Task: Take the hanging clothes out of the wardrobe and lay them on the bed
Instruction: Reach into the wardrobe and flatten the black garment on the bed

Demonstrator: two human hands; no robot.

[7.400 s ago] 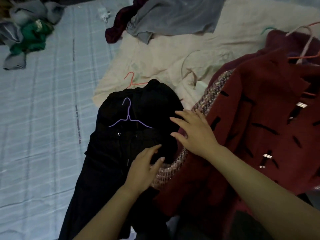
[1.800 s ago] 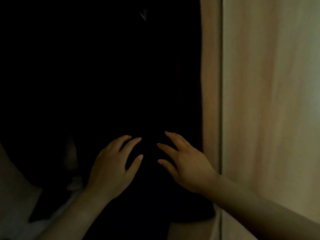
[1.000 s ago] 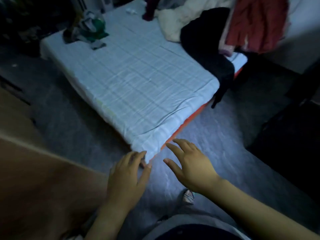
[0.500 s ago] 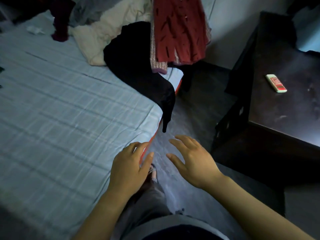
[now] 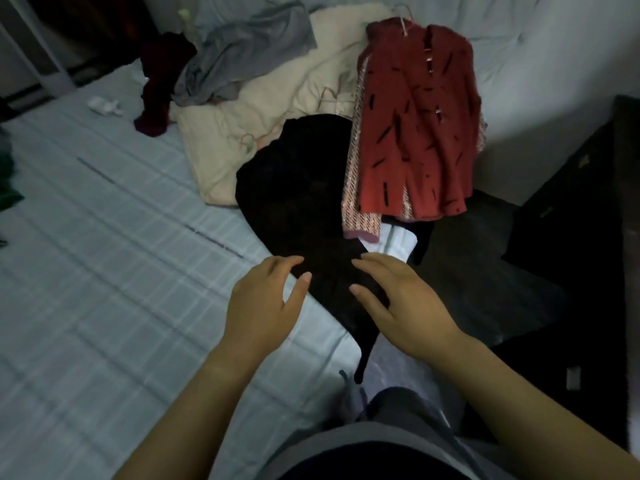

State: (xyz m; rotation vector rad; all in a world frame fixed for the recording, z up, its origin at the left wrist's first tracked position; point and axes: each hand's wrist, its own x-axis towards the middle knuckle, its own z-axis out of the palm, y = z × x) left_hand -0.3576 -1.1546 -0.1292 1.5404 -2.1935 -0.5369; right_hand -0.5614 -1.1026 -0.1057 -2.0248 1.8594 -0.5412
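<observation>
The bed (image 5: pixel 104 271) with a pale blue checked sheet fills the left and middle. On its right end lie a black garment (image 5: pixel 298 199), a dark red coat (image 5: pixel 415 133) on a pink hanger over a pink woven garment (image 5: pixel 353 188), a cream garment (image 5: pixel 263 116), a grey garment (image 5: pixel 242 53) and a maroon one (image 5: pixel 162 81). The black garment's tail hangs over the bed edge. My left hand (image 5: pixel 263 306) hovers over the bed edge, fingers apart and empty. My right hand (image 5: pixel 401 303) is spread over the black garment's lower part, also empty.
A dark cabinet (image 5: pixel 588 237) stands on the right beside the bed, with dark floor between. Green cloth (image 5: pixel 7 181) lies at the bed's left edge. A small white object (image 5: pixel 104 105) rests on the sheet at the back. My grey-trousered leg (image 5: pixel 398 410) is below.
The view has swung from the dark wardrobe across the floor and back onto the bed. Both hands stay empty and spread, now over the bed's edge and the black garment.
</observation>
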